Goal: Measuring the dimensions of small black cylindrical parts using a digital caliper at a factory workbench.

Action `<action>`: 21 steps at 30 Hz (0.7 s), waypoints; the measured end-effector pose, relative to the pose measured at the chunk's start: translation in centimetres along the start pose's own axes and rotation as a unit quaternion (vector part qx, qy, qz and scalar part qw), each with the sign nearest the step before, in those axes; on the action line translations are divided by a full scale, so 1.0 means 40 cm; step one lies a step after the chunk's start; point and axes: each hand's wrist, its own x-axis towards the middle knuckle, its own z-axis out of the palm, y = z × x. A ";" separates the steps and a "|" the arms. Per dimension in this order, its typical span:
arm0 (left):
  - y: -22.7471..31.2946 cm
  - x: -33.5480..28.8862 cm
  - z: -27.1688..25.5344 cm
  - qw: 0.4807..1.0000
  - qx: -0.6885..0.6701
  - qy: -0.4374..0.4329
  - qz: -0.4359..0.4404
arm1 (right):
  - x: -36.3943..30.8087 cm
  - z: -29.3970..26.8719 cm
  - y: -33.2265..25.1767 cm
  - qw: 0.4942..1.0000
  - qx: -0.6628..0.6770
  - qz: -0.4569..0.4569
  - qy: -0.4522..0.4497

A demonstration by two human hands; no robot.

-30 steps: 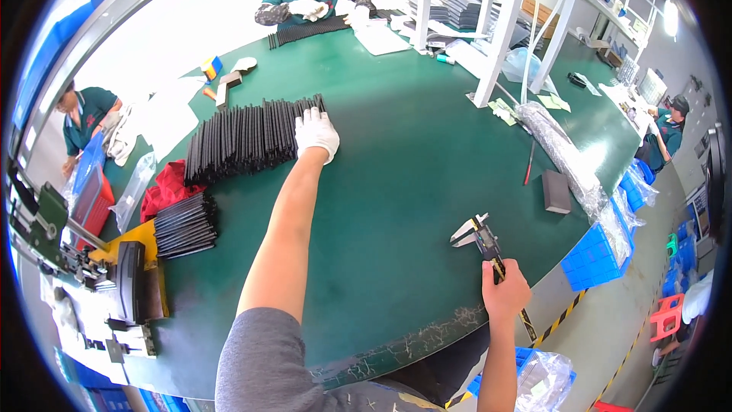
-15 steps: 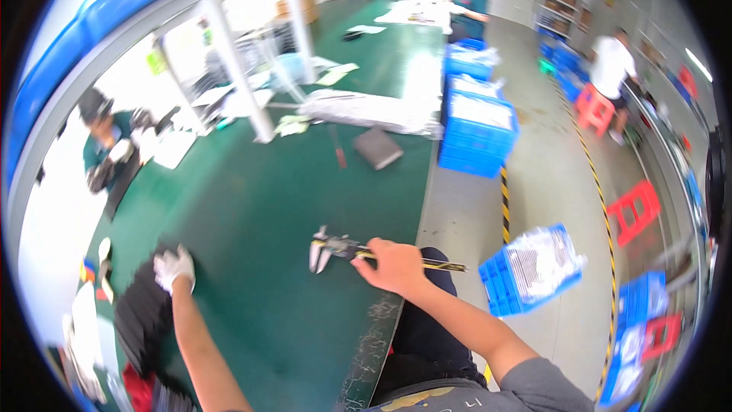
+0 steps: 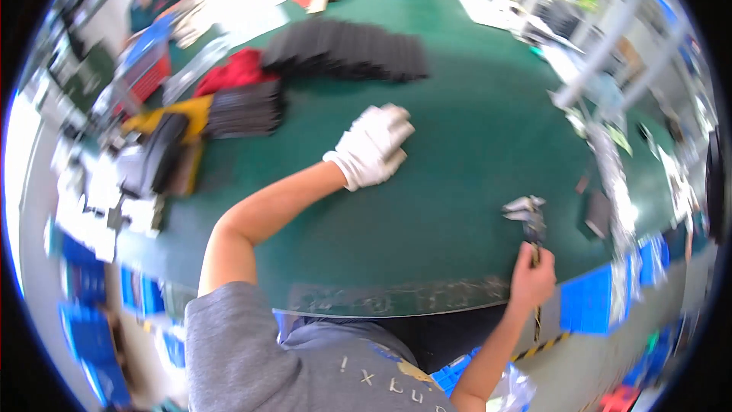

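My right hand (image 3: pixel 532 284) is closed round a vernier caliper (image 3: pixel 533 223) at the right of the green table. The caliper's jaws point away from me, and its long beam runs back below my fist. In a white glove, my left hand (image 3: pixel 372 146) is over the middle of the table, thumb apart from the fingers, with nothing visible in it. Just beyond it lies a long row of dark grey flat pieces (image 3: pixel 347 49), leaning on one another. A smaller dark stack (image 3: pixel 245 109) and a crumpled red cloth (image 3: pixel 238 71) are to its left.
At the left stand a yellow tray (image 3: pixel 197 114) and a red bin (image 3: pixel 149 76). A dark block (image 3: pixel 598 214) and a plastic-wrapped bundle (image 3: pixel 614 175) lie to the right, near white posts (image 3: pixel 598 53). Blue crates (image 3: pixel 587 301) stand beyond the table's edge. A co-worker (image 3: pixel 160 0) sits far left.
The view has swung left. My gloved left hand has come off the row of dark pieces and is now apart from it. The caliper stays in my right hand.
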 end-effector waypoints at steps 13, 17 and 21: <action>-0.245 -0.440 -0.176 0.917 0.246 0.121 -0.291 | 0.008 0.023 0.017 0.999 0.003 -0.035 -0.021; -0.273 -0.423 -0.187 0.919 0.266 0.082 -0.279 | 0.007 0.022 0.016 0.999 0.000 -0.034 -0.018; -0.287 -0.386 -0.232 0.917 0.253 -0.009 -0.309 | 0.005 0.026 0.018 0.999 0.015 -0.043 -0.012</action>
